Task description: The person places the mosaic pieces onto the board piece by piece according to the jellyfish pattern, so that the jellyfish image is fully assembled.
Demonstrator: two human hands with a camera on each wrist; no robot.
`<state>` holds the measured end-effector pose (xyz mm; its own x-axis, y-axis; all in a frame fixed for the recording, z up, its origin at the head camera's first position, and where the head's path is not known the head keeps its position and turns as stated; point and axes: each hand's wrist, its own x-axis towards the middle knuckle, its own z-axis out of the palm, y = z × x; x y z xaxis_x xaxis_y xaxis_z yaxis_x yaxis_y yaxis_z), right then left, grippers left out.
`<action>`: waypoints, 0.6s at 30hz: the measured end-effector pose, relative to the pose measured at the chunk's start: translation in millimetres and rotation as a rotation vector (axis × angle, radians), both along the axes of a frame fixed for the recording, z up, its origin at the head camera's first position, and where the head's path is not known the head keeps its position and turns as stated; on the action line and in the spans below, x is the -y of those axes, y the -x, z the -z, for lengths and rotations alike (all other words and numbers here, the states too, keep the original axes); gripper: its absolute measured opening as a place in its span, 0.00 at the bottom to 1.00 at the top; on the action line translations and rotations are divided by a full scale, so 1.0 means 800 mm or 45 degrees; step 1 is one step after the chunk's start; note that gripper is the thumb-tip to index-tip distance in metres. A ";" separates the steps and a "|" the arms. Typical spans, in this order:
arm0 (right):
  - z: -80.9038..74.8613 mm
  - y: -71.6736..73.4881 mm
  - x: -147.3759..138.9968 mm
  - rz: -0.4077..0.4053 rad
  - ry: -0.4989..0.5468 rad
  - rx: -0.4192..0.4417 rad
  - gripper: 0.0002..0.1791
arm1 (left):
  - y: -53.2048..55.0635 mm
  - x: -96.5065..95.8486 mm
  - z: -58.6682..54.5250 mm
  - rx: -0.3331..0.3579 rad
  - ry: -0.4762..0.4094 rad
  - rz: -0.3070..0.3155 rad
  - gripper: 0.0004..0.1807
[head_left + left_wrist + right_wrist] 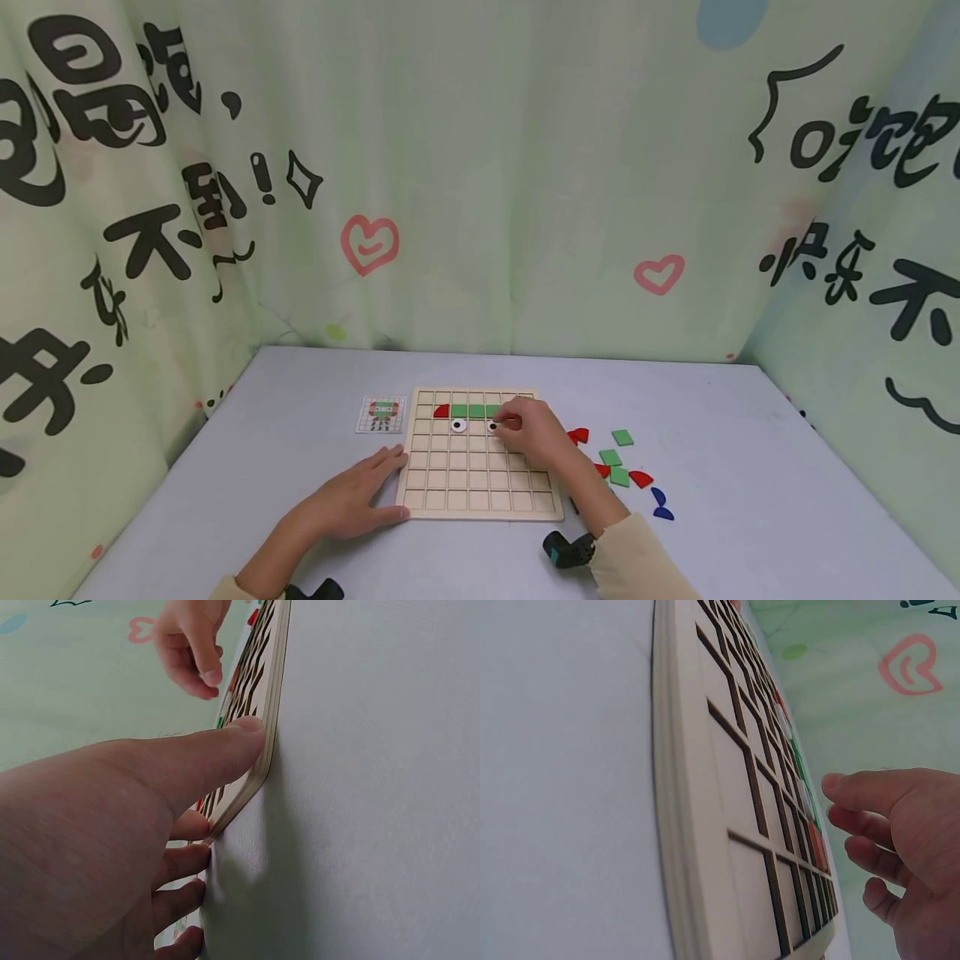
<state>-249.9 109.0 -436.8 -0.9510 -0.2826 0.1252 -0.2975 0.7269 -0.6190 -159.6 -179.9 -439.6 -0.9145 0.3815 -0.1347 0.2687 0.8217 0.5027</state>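
A wooden grid board (457,500) lies flat on the table. In its upper rows are a red quarter-round piece (442,411), a line of green squares (468,411) and a black-and-white eye piece (458,426). A second eye piece (492,427) shows at the fingertips of my right hand (534,429). That hand hovers over the board's upper right, thumb and forefinger slightly apart, with nothing visible between them in the right wrist view. My left hand (348,497) rests at the board's left edge, fingers extended along the side and thumb (244,735) on the near corner.
Left of the board's top lies a small pattern card (381,414) with a red-and-green figure. Loose green squares (622,437), red pieces (641,479) and blue half-rounds (663,513) are scattered to the right. A printed curtain (510,208) surrounds the table.
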 end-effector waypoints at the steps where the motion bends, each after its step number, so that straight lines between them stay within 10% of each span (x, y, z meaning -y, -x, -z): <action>1: 0.000 -0.001 -0.004 0.011 0.006 0.007 0.05 | 0.000 0.000 0.000 -0.001 0.001 -0.001 0.43; 18: -0.004 -0.031 -0.069 0.122 -0.001 0.046 0.07 | -0.001 0.001 0.000 -0.008 -0.015 0.014 0.44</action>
